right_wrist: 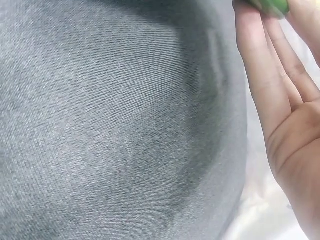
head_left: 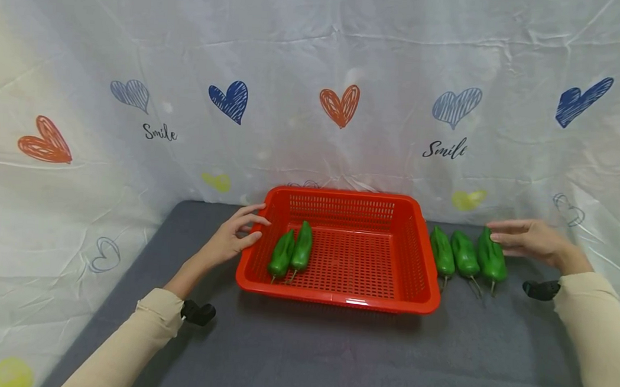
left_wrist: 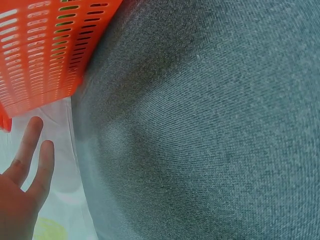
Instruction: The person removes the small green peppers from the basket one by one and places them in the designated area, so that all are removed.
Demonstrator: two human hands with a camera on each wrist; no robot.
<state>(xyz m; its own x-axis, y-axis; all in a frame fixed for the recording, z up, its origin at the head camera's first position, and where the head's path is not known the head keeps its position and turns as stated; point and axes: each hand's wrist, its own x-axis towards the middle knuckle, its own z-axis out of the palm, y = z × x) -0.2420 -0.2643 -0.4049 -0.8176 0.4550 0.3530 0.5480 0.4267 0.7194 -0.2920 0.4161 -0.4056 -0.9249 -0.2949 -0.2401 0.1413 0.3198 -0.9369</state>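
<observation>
In the head view, a red plastic basket (head_left: 335, 300) holds two green peppers (head_left: 302, 246) lying side by side near its left wall. My left hand (head_left: 231, 234) is at the basket's left rim with its fingers spread and relaxed. Those fingers (left_wrist: 31, 150) also show beside the basket's slotted wall (left_wrist: 45, 45) in the left wrist view. To the right of the basket lie three more green peppers in a row, stems toward me. My right hand (head_left: 533, 240) pinches the upper end of the rightmost pepper (head_left: 491, 259); the right wrist view shows only a bit of it.
A dark grey cloth (head_left: 300, 358) covers the table. Behind and to the left hangs a white curtain (head_left: 287, 50) printed with hearts and the word Smile. The other two loose peppers, a middle pepper (head_left: 465, 254) and a left pepper (head_left: 442, 252), stand close to the basket's right side.
</observation>
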